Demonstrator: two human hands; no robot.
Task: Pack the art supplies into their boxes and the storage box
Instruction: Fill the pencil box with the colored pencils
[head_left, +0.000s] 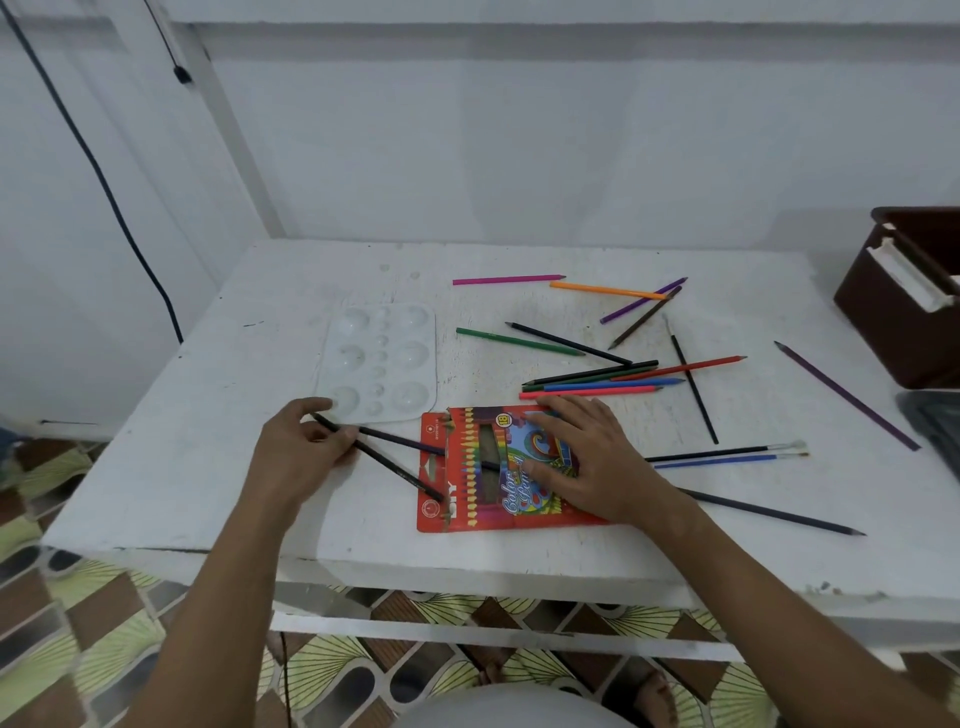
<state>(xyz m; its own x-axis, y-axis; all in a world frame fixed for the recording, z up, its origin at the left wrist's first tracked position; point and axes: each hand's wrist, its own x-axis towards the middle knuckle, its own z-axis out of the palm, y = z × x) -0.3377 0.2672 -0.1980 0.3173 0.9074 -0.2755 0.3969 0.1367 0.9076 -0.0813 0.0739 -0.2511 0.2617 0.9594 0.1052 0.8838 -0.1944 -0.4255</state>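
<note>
While my left hand (306, 447) curls round two dark pencils (387, 457), pinching them near their blunt ends so they fan out toward the box, my right hand (587, 457) lies flat with fingers spread on the red coloured-pencil box (467, 467), pressing it to the table. One of the two pencils reaches across the box's face; the other ends at its left edge. The box lies near the front edge of the white table (208, 467), its printed side up.

Just behind my left hand sits a white paint palette (382, 364) with round wells, touching nothing else that I can see. Behind my right hand a loose bundle of pencils (597, 382) lies side by side, pink, blue, green and black, with a red one crossing out to the right. Farther back are a green pencil (519, 341), a pink pencil (506, 279), an orange pencil (605, 290) and a purple one crossed with a brown one. To my right lie two paintbrushes (727, 456), a long dark pencil (769, 512) near the front, and a long purple pencil (847, 395) toward the far right.

At the table's right end stands a dark brown storage box (893, 312), partly out of view. The tabletop is rough white-painted board. Behind it is a pale wall (519, 156), with a black cable (104, 182) hanging down at the left. Below is a tiled floor (104, 623) patterned in green, brown and white.
</note>
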